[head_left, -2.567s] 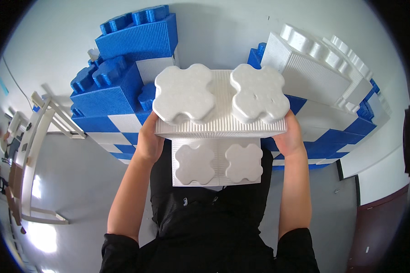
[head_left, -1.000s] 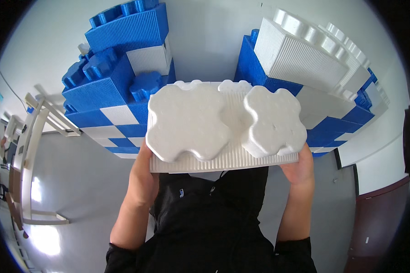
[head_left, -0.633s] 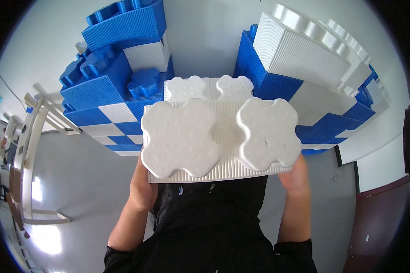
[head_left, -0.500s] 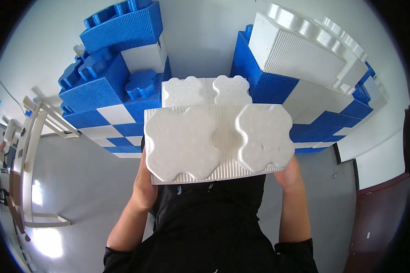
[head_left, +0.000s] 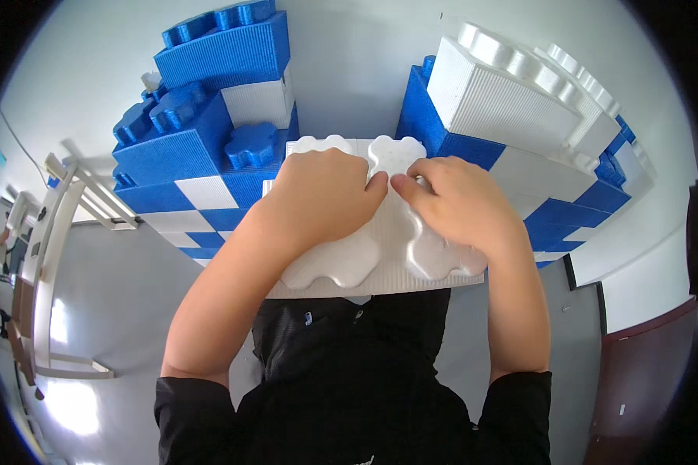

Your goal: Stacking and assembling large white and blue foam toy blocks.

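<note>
A large white foam building block [head_left: 380, 275] with rounded studs lies on a wall of blue and white giant blocks [head_left: 202, 167], in the gap between its two taller stacks. My left hand [head_left: 318, 198] presses flat on the block's left stud. My right hand [head_left: 454, 205] rests palm down on its right stud. The fingertips of both hands almost meet at the block's middle. Another white studded block [head_left: 364, 151] shows just behind the hands, in the same row.
A taller blue and white stack [head_left: 233, 54] rises on the left and a white-topped stack [head_left: 520, 93] on the right. A pale wall stands behind. A white metal frame [head_left: 54, 256] stands at the left on the grey floor, and a dark door [head_left: 651, 387] sits lower right.
The white block came down from in front of my chest onto the wall between the stacks. Both hands moved from under its sides to on top of its studs.
</note>
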A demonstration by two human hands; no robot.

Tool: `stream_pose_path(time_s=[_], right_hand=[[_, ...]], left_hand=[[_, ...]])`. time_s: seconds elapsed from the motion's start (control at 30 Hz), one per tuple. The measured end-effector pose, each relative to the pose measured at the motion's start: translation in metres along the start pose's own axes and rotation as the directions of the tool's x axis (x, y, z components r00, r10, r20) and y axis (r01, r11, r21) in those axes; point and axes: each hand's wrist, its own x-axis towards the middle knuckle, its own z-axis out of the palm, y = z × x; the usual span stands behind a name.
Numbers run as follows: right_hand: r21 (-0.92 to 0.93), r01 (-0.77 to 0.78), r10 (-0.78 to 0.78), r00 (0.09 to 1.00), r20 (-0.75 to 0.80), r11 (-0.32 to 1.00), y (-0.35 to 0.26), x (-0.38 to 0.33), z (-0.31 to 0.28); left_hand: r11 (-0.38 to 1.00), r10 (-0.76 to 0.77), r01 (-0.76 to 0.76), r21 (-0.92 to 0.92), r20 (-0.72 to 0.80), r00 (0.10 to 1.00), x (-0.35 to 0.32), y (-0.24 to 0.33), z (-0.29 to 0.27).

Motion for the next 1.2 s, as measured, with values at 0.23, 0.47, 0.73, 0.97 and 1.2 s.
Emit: stream_pose_path(time_s=[0.23,0.47,0.73,0.97,1.2], right_hand=[[-0.108,-0.088,0.09,0.996,0.016,0.99,-0.005,0.01,0.02],[-0.084,-0.086,0.088,0.996,0.017,0.993,0.006,0.012,0.029],[-0.136,-0.043,0.038,0.999,-0.038,0.99,0.005,0.011,0.037],[-0.108,-0.071,0.068,0.997,-0.039,0.992,0.004,0.01,0.037],[-0.133,-0.068,0.059,0.996,-0.07,0.989,0.002,0.005,0.036]], left_hand=[[1.0,0.014,-0.017,-0.023,-0.1,0.995,-0.001,-0.016,0.018],[1.0,0.007,-0.007,-0.004,-0.085,0.996,0.004,-0.014,0.024],[1.0,-0.003,0.004,0.003,-0.12,0.993,0.0,-0.018,0.031],[1.0,-0.008,0.008,-0.004,-0.097,0.995,0.0,-0.017,0.029],[0.999,0.012,-0.014,-0.042,-0.05,0.999,-0.001,-0.018,0.026]])
